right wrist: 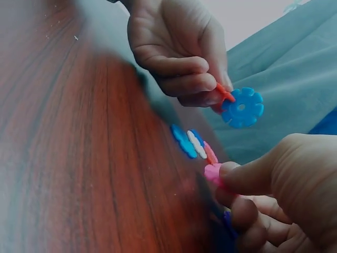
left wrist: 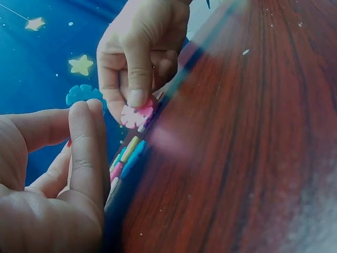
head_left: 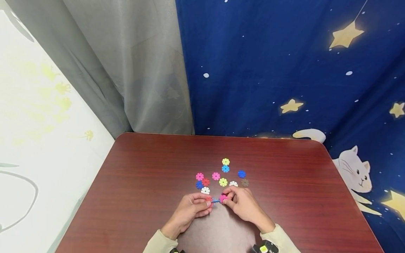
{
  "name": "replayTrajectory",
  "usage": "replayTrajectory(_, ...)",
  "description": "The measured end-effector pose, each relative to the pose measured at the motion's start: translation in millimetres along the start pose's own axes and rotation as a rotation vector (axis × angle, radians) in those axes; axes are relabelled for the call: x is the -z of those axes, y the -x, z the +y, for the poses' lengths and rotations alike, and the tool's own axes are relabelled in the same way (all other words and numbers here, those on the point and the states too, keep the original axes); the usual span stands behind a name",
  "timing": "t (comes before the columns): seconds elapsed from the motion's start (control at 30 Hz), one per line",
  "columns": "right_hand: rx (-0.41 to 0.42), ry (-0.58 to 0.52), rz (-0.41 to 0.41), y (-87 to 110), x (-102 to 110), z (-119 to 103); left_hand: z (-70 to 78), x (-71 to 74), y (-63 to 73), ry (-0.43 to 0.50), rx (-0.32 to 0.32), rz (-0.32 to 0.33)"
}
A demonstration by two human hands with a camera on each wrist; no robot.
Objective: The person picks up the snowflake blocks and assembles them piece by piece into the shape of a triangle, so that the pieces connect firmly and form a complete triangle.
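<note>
My left hand (head_left: 192, 208) pinches a red notched plastic disc (right wrist: 225, 93) between thumb and fingers. Slotted into that disc is a light-blue flower-shaped disc (right wrist: 245, 109), which sticks out toward the other hand. Between the thumb and forefinger of my right hand (head_left: 246, 205) is a pink notched disc (left wrist: 138, 114). In the head view the pink disc is close beside the blue one; the right wrist view shows a gap between them. Fingertips hide most of the red disc.
Several loose discs lie just beyond the hands, among them a white disc (head_left: 205, 190), a yellow disc (head_left: 223, 182), a brown disc (head_left: 245, 182) and a dark-blue disc (head_left: 242, 174). The wooden table (head_left: 142, 168) ends at grey and blue curtains (head_left: 240, 70).
</note>
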State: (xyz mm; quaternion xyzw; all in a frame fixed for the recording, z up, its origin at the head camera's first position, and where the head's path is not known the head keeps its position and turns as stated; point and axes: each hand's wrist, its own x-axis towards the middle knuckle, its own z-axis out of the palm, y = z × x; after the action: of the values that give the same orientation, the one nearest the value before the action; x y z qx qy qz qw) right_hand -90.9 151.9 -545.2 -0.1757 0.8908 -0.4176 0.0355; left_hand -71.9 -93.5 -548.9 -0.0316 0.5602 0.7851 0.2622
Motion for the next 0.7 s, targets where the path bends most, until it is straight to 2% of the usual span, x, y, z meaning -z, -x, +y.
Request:
replayTrajectory(0.2,-0.061,-0.092,-0.026,4.3,6.1,-4.1,-0.8,0.3,-0.9,0.000,-0.002,-0.001)
replayTrajectory(0.47,-0.117,-0.374,-0.050,7.8,13.7,-9.8,-1.0,-0.8,0.7,-0.002,-0.002,0.002)
replayTrajectory(0.7,-0.152,-0.423,-0.095,9.4,15.8,-13.7,0.9,-3.6,0.5,-0.008,-0.009,0.010)
